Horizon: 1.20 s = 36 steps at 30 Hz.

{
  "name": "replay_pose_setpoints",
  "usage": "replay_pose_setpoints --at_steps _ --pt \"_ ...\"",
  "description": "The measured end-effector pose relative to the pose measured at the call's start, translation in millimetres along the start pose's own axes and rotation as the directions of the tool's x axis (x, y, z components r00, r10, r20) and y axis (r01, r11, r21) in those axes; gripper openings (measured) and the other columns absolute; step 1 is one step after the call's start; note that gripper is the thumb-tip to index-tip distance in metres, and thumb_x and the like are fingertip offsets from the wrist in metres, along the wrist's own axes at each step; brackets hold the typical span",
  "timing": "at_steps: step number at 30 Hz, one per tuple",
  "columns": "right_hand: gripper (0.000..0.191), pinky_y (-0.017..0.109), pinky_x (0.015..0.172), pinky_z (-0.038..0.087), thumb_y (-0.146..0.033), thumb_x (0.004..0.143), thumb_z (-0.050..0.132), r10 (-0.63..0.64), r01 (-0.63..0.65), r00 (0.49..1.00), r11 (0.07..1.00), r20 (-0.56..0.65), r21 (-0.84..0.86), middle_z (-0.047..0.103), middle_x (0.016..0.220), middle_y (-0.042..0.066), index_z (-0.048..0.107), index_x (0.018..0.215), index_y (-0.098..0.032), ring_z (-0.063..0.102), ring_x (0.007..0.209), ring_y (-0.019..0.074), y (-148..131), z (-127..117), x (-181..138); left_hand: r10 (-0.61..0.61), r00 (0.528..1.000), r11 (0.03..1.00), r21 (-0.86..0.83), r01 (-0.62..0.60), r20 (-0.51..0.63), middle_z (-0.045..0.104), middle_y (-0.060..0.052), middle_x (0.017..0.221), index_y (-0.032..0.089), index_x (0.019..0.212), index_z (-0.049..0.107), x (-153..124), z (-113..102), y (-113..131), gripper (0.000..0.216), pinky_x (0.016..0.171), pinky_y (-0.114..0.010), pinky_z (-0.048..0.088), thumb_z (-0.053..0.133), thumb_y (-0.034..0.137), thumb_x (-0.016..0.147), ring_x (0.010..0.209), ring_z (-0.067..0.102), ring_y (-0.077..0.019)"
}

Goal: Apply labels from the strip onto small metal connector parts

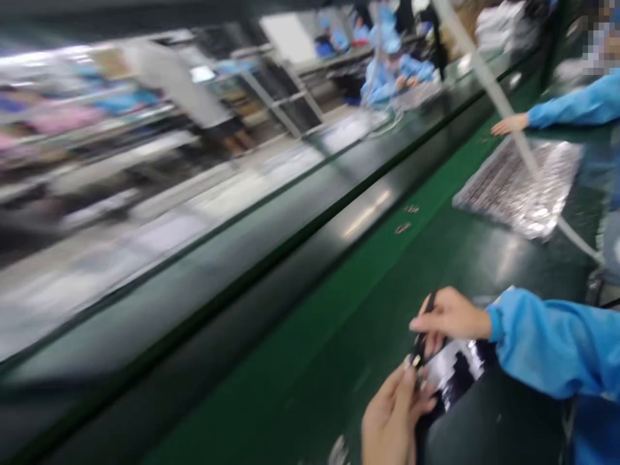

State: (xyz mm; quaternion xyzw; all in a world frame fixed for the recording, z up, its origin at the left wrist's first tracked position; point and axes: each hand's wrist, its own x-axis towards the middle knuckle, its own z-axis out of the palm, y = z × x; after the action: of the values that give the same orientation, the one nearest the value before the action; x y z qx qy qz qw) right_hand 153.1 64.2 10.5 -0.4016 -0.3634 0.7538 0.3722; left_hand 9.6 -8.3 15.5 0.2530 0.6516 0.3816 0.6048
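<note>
My left hand (391, 416) reaches in from the bottom edge, its thumb and fingers pinched on a small part that I cannot make out. Above it my right hand (450, 315), in a blue sleeve, is closed round a slim black tool (425, 326), perhaps tweezers. The tool's lower end meets the left fingertips. Beneath both hands a shiny black and silver sheet (458, 371) lies on the dark green bench. Blur hides fine detail.
A silver bubble-wrap sheet (526, 184) lies farther up the bench, near a co-worker's hand (511, 124). Small metal pieces (403, 228) rest on the green belt (368, 258). A pale slanted pole (504, 97) crosses the upper right. Another person in blue (382, 77) sits beyond.
</note>
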Motion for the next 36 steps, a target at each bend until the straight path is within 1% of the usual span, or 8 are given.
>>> replay_pose_setpoints --at_steps 2,3,8,13,19,24,30,36 --pt "0.046 0.017 0.036 0.046 -0.051 0.056 0.074 -0.025 0.024 0.999 0.999 -0.032 -0.028 0.063 0.049 0.001 0.054 0.066 -0.01 0.059 0.04 0.0108 4.2 -2.8 1.8 -0.028 0.992 0.997 -0.064 0.036 0.123 0.067 -0.008 0.082 0.009 0.099 0.061 -4.4 -5.5 -3.0 0.048 0.055 -0.026 0.052 0.077 0.034 0.062 0.071 0.065 -0.0199" --pt "0.043 0.017 0.037 0.046 -0.048 0.059 0.074 -0.027 0.026 0.999 0.999 -0.029 -0.041 0.063 0.049 0.001 0.054 0.067 -0.011 0.06 0.041 0.0112 5.8 -4.1 2.9 -0.026 0.989 0.996 -0.086 0.039 0.149 0.068 -0.008 0.081 0.009 0.099 0.061 -4.3 -6.7 -3.9 0.047 0.054 -0.024 0.052 0.077 0.034 0.062 0.071 0.066 -0.0193" --pt "0.037 0.017 0.036 0.046 -0.043 0.062 0.073 -0.028 0.027 1.0 0.996 -0.009 -0.09 0.062 0.048 0.001 0.052 0.066 -0.012 0.06 0.04 0.0107 8.1 -3.9 -0.3 -0.004 0.992 0.996 -0.09 0.015 0.125 0.069 -0.009 0.078 0.009 0.098 0.06 -2.2 -5.7 -7.4 0.042 0.055 -0.021 0.052 0.075 0.031 0.066 0.074 0.067 -0.0195" --pt "0.036 0.017 0.036 0.045 -0.042 0.063 0.073 -0.04 0.039 0.999 0.991 -0.009 -0.125 0.062 0.049 0.0 0.053 0.065 -0.012 0.059 0.04 0.0102 9.2 -3.4 -0.4 -0.004 0.992 0.998 -0.066 0.012 0.127 0.069 -0.011 0.085 0.008 0.099 0.059 -1.3 -6.9 -9.5 0.043 0.054 -0.022 0.053 0.074 0.031 0.067 0.075 0.068 -0.021" --pt "0.036 0.017 0.037 0.045 -0.042 0.063 0.072 -0.05 0.051 0.999 0.986 0.011 -0.159 0.061 0.048 0.0 0.053 0.064 -0.012 0.058 0.04 0.0095 11.8 -4.3 -2.1 -0.007 0.995 0.995 -0.094 0.017 0.102 0.07 -0.013 0.093 0.009 0.103 0.057 -2.0 -5.5 -6.7 0.045 0.06 -0.024 0.054 0.074 0.029 0.067 0.082 0.068 -0.0223" --pt "0.032 0.017 0.038 0.044 -0.04 0.066 0.071 -0.056 0.061 0.998 0.978 0.031 -0.201 0.058 0.046 -0.002 0.053 0.064 -0.013 0.057 0.04 0.0092 13.0 -4.9 -3.6 -0.012 0.995 0.993 -0.113 0.023 0.097 0.07 -0.012 0.091 0.009 0.102 0.056 -3.8 -4.5 -4.0 0.045 0.064 -0.025 0.055 0.075 0.025 0.065 0.084 0.068 -0.0233" --pt "0.032 0.018 0.039 0.045 -0.04 0.068 0.068 -0.05 0.06 0.998 0.969 0.047 -0.242 0.056 0.045 -0.003 0.053 0.063 -0.013 0.055 0.04 0.0084 12.1 -5.3 -3.4 -0.018 0.996 0.994 -0.109 0.028 0.091 0.07 -0.014 0.092 0.009 0.103 0.055 -4.6 -3.5 -3.3 0.048 0.065 -0.026 0.055 0.076 0.024 0.063 0.087 0.067 -0.0253" --pt "0.031 0.017 0.04 0.045 -0.039 0.067 0.07 -0.034 0.047 0.998 0.971 0.06 -0.233 0.056 0.045 -0.003 0.053 0.063 -0.012 0.056 0.04 0.0082 12.8 -5.2 -2.8 -0.009 0.995 0.995 -0.102 0.019 0.095 0.071 -0.014 0.09 0.009 0.102 0.056 -5.2 -4.0 -4.2 0.047 0.065 -0.026 0.054 0.076 0.023 0.062 0.084 0.068 -0.0241"
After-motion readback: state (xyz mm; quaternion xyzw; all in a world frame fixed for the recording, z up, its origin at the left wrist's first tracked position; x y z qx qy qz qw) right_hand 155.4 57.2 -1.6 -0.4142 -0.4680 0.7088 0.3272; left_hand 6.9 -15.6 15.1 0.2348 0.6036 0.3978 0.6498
